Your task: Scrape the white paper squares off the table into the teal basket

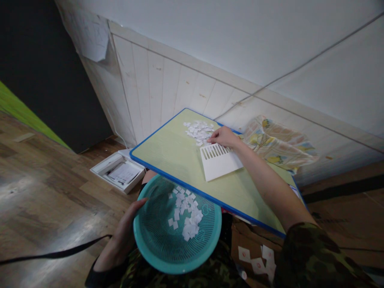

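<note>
My left hand point(129, 219) grips the left rim of a turquoise plastic colander point(138, 244), thumb over the edge. Small white paper pieces point(192, 225) lie inside it. Over the table, my right hand point(225, 137) is closed, its fingertips pinched together beside a loose pile of white paper pieces point(198, 130). What sits between those fingertips is too small to make out. Right below that hand, a white card with comb-like slots point(220, 165) lies on the table, partly covered by the hand and forearm.
The light green table point(168, 150) has a blue edge and stands against a panelled wall. A patterned cloth point(277, 146) lies at its far right. On the floor are an open white box point(118, 173) at left and a cardboard box with printed cards point(258, 265) at right.
</note>
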The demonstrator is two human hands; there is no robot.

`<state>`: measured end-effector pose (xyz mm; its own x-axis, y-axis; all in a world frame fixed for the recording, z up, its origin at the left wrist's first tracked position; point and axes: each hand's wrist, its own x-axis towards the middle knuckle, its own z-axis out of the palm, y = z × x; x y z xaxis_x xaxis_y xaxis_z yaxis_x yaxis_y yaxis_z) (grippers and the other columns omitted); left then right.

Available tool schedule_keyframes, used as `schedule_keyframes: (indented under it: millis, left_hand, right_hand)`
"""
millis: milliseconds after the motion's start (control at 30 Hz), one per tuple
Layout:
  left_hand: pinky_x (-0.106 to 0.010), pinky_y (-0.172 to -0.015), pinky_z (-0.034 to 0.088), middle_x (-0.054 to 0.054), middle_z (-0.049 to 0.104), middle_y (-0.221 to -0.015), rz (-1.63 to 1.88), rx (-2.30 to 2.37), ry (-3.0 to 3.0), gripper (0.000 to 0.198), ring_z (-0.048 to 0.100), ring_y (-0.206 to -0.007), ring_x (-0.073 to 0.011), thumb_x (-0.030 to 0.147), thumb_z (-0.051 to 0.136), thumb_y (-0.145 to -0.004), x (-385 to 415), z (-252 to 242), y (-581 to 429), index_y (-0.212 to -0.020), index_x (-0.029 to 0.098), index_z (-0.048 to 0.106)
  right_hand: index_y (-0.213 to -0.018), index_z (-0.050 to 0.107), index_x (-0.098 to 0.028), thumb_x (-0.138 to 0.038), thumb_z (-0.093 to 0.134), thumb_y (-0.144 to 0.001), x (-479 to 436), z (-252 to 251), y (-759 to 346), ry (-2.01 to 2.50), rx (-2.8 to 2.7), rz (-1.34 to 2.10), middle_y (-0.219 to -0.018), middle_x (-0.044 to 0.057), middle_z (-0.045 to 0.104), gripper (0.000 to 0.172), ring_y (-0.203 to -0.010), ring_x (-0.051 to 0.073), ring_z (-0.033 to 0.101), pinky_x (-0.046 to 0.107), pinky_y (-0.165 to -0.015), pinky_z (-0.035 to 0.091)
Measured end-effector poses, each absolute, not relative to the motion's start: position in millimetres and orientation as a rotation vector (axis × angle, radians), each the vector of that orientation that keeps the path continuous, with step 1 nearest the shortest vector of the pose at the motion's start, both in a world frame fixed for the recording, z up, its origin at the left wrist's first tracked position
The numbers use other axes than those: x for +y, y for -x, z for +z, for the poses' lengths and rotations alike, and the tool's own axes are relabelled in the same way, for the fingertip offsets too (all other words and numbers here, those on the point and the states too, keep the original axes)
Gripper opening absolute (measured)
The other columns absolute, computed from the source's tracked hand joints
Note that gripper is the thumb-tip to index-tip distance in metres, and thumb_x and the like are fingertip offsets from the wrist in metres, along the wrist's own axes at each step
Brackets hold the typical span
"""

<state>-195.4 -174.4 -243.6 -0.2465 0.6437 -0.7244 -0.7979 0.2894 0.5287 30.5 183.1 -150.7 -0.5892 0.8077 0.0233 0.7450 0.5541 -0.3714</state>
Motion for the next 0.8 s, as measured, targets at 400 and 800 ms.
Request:
schedule_keyframes:
  millis: [400, 800]
  left_hand:
    - [-0.029, -0.047, 0.060, -0.006, 0.079, -0.061, 1.347, 1.242, 0.129, 0.021, 0.074, -0.048, -0.0242, 0.017, 0.062, -0.094, -176, -244, 194, -0.100, 0.012, 0.081]
    - [-0.040, -0.073, 0.068, -0.010, 0.085, -0.078, 1.333, 1.234, 0.123, 0.034, 0.083, -0.076, -0.0341, 0.022, 0.068, -0.091, -178, -253, 198, -0.121, 0.011, 0.077]
  right_hand:
    - [-0.091, 0.083, -0.012, -0.030, 0.078, -0.077, 188, -148, -36, 1.317, -2.542, 0.610, -0.079, 0.007, 0.077, 0.023, -0.064, 0.014, 0.062, 0.024, -0.060, 0.045]
    - [-0.094, 0.083, -0.013, -0.042, 0.075, -0.081, 189, -151, -37, 1.305, -2.531, 0.531, -0.076, 0.005, 0.074, 0.033, -0.064, 0.014, 0.059, 0.026, -0.064, 0.043]
